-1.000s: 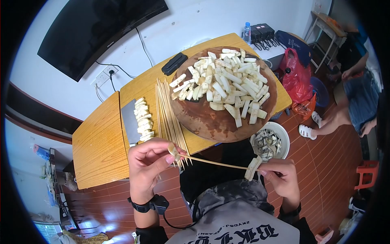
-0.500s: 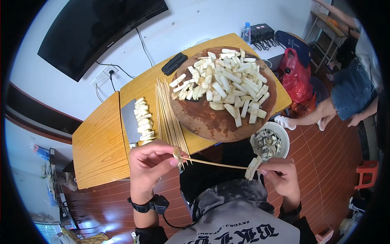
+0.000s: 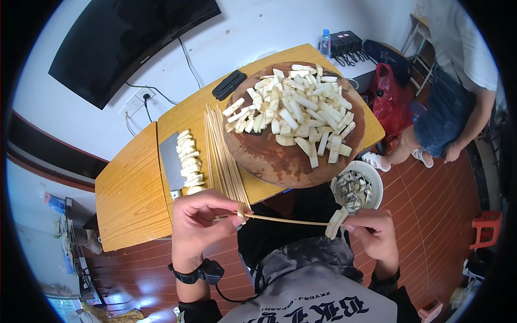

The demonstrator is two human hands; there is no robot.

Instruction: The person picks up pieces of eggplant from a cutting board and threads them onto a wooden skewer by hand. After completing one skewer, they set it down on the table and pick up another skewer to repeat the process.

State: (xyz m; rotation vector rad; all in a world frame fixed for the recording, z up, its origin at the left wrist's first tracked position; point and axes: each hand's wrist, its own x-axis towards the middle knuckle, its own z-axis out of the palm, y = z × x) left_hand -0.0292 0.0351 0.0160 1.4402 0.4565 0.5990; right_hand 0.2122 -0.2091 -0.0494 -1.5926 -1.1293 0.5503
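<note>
A thin wooden skewer [image 3: 288, 219] spans the gap between my two hands, slightly bowed. My left hand [image 3: 203, 223] pinches a small pale vegetable piece [image 3: 242, 213] at the skewer's left end. At the other end, my right hand [image 3: 372, 229] grips the skewer, its fingers against a pale vegetable strip [image 3: 336, 222] threaded there. Beyond my left hand, a bundle of bare skewers [image 3: 223, 156] lies on the wooden table [image 3: 132, 188]. Many cut pale strips [image 3: 301, 105] are heaped on the round chopping board [image 3: 258, 161].
A cleaver [image 3: 171, 159] lies beside a row of filled skewers [image 3: 188, 161]. A bucket of peelings [image 3: 358, 188] stands on the floor below the board. A person in denim shorts [image 3: 444, 113] stands at the right, near a red plastic bag [image 3: 390, 99]. A black case [image 3: 229, 85] rests behind the board.
My left fingers and the small piece have shifted slightly right and down, onto the skewer's end. My right hand stays put. The person at the right has moved further into view.
</note>
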